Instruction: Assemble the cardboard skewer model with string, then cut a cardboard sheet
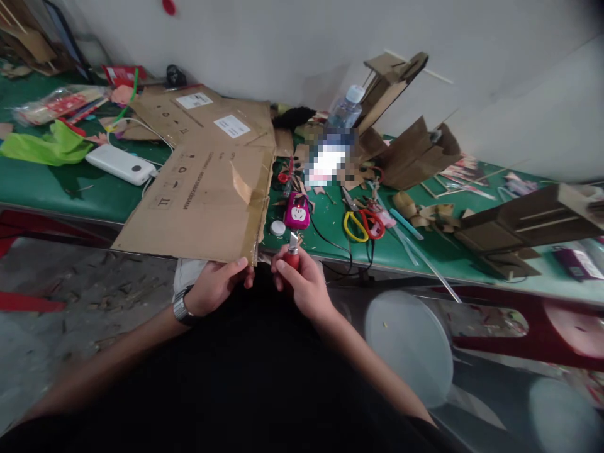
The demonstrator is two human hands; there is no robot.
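Note:
My left hand grips the near corner of a large brown cardboard sheet, thumb on top and fingers curled at its edge. The sheet has printed symbols and a strip of tape along its right side, where a torn flap stands up. It overhangs the table's front edge. In my right hand is a craft knife with a red handle, its short blade pointing up and away from me. The blade is apart from the cardboard, just right of its near corner.
On the green table lie a pink power socket, a white cap, yellow-handled scissors, red-handled scissors and a white power bank. A bottle and cardboard structures stand behind. A stool is at right.

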